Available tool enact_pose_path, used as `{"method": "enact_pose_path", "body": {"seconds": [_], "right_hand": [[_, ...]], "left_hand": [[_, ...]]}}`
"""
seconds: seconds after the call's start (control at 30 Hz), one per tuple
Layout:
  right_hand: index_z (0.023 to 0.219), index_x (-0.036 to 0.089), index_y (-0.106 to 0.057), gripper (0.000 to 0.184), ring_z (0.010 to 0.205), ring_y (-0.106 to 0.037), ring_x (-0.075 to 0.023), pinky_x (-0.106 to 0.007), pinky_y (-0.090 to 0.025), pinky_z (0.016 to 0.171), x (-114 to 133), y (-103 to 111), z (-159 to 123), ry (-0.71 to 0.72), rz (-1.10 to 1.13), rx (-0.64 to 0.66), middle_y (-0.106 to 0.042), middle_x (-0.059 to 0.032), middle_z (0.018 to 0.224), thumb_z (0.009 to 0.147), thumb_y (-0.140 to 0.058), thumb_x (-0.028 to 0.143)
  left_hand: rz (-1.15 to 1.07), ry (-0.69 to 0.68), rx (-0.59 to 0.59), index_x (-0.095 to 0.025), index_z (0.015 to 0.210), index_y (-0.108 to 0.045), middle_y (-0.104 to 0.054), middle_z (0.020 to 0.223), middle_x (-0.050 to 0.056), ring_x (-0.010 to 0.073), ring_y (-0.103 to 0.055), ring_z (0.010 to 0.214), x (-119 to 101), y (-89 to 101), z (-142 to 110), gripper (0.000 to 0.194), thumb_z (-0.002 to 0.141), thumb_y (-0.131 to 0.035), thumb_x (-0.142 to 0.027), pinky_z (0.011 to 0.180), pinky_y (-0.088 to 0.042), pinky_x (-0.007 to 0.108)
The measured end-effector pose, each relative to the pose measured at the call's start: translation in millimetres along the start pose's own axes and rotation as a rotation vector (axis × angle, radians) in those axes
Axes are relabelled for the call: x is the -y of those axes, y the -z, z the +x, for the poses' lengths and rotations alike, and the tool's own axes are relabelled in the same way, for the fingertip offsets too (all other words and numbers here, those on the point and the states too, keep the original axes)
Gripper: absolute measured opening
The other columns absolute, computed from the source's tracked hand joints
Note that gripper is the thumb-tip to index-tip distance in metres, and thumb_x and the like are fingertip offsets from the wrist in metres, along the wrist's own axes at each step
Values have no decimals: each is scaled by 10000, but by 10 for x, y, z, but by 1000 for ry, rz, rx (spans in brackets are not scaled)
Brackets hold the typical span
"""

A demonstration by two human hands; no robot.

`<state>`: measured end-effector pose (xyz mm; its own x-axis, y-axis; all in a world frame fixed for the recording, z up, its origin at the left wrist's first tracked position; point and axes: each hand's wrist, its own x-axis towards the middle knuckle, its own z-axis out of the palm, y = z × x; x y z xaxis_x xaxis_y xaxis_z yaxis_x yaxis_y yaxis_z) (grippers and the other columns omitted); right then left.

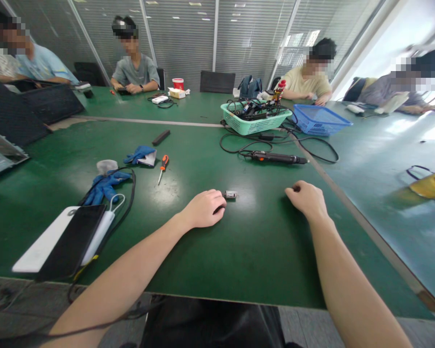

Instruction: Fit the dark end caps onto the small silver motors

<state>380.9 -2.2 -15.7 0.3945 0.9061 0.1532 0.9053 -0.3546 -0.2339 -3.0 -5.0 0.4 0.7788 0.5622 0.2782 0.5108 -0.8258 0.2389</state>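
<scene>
Fingers of L hand (205, 209) are curled beside sm. silver cylinder (231, 195) on bench (217, 266), those of R hand (307, 199) well apart; either grip can't be told. Prob. little's done; screwdriver (164, 164) isn't held, remaining work can't be judged.

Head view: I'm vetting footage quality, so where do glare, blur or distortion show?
In the head view, pale glare whitens the green table around the metal cylinder and near the screwdriver; at its right edge, the yellow item looks smeared; behind, the partition posts lean apart upward, likely lens distortion.
</scene>
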Motion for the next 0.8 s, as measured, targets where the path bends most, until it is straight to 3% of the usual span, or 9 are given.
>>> {"method": "enact_pose_path", "body": {"seconds": [0.37,0.8], "right_hand": [[892,193,-735,310,867,-665,-284,-375,-479,801,48,17,-28,59,-15,16,-735,-126,912,821,-558,437],[1020,176,-782,452,890,-689,-366,-443,-516,730,104,37,-90,-169,-24,22,-729,-219,966,842,-525,501]], "left_hand": [[-1,-1,-11,-181,962,-659,-639,974,69,209,-584,930,2,-18,2,146,947,-524,-234,882,-497,357],[-5,2,-14,-181,950,-661,-637,965,70,208,-584,917,-2,-6,4,148,943,-523,-235,865,-501,358]]}}
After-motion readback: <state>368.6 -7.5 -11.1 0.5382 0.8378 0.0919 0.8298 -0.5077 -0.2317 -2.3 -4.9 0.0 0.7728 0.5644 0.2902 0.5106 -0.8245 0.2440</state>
